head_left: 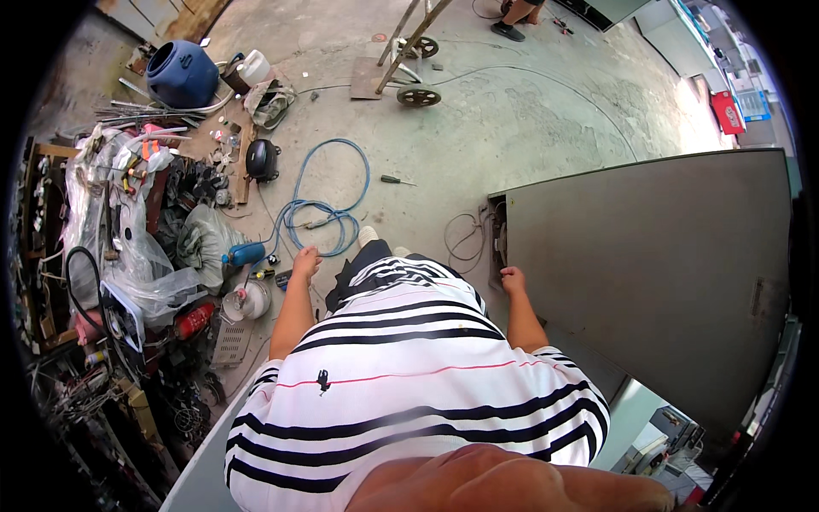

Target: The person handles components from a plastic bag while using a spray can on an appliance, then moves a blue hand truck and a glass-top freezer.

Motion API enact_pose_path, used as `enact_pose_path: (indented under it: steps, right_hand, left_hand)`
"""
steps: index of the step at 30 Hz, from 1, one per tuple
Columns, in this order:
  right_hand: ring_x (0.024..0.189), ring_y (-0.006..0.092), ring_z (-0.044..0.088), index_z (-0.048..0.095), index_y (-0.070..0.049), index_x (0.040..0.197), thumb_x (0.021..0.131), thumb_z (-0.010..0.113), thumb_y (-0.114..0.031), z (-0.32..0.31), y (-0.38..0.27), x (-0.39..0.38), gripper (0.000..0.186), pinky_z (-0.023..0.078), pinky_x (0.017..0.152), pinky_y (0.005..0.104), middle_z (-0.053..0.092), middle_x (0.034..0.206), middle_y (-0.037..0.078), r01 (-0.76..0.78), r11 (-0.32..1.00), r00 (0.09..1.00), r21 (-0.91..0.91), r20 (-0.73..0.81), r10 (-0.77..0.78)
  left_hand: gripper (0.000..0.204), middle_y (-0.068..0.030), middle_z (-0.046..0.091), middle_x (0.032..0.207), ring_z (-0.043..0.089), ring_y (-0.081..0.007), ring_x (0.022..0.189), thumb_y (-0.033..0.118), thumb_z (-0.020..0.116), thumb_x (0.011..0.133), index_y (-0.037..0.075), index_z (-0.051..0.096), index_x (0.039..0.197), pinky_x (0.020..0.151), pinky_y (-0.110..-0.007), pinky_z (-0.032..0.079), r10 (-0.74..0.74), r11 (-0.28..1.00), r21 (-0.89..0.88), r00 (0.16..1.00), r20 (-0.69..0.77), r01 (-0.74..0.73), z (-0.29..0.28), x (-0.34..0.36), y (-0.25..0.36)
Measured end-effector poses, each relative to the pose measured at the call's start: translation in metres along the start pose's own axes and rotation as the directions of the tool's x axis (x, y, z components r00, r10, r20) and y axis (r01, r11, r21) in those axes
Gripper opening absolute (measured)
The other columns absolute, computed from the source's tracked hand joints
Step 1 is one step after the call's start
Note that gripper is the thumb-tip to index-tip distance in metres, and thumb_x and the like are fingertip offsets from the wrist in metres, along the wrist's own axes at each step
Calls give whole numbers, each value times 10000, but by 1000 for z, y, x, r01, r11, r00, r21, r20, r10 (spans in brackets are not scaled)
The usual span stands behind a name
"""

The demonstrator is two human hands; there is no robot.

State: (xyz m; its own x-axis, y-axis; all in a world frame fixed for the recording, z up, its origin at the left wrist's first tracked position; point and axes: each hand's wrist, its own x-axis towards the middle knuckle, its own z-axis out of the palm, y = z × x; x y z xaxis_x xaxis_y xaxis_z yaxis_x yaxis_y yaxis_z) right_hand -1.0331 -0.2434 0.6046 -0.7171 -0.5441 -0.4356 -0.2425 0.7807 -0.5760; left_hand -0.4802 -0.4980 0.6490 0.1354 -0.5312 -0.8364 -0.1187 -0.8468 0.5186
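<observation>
My left hand (305, 263) hangs in front of me with its fingers loosely bent and slightly apart; I see nothing in it. Below it on the floor lie a blue gas canister (246, 253) and a coiled blue hose (328, 206). My right hand (514, 280) is closed beside the open end of a large grey metal cabinet (640, 264). Whatever its fingers may hold is hidden. Thin cables (465, 237) spill onto the floor from that open end.
A screwdriver (397, 180) and a black compressor (262, 160) lie ahead. At left are heaped plastic sheeting (141, 247), a red cylinder (194, 319) and a blue barrel (182, 74). A wheeled trolley (414, 64) stands farther off, near another person's leg (514, 15).
</observation>
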Motion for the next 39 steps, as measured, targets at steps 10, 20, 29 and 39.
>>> enact_pose_path:
  steps: [10, 20, 29, 39]
  right_hand:
    - [795, 258, 630, 686, -34, 713, 706, 528, -171, -18, -59, -83, 209, 468, 720, 342, 671, 792, 156, -276, 950, 961, -146, -48, 272]
    - [706, 194, 586, 621, -90, 727, 819, 519, -325, -23, -62, -47, 273, 441, 674, 377, 648, 761, 73, -706, 707, 674, -46, 265, 690]
    - [562, 173, 518, 627, -49, 689, 839, 569, -256, -19, -45, 233, 262, 407, 530, 336, 572, 623, 43, -197, 979, 930, -43, 307, 200]
    - [764, 155, 605, 619, 0, 975, 852, 573, -250, -73, -286, 401, 283, 478, 714, 298, 656, 827, 77, 212, 928, 974, 307, 7, -225]
  left_hand:
    - [425, -105, 573, 1178, 541, -230, 1077, 285, 509, 886, 10, 509, 1209, 930, -336, 386, -10, 895, 442, 987, 163, -64, -23, 117, 34]
    - [278, -119, 670, 927, 630, -315, 881, 314, 535, 852, 86, 640, 972, 694, -450, 466, 39, 406, 896, 983, 181, -181, -8, 149, 84]
    - [414, -68, 529, 1134, 552, -194, 910, 239, 533, 874, 100, 467, 1258, 661, -345, 445, -60, 895, 444, 998, 7, 51, 225, 163, 254]
    - [391, -119, 566, 1130, 582, -182, 977, 198, 577, 869, 49, 521, 1227, 846, -317, 454, 707, 412, 293, 505, 495, -863, 479, 7, 518]
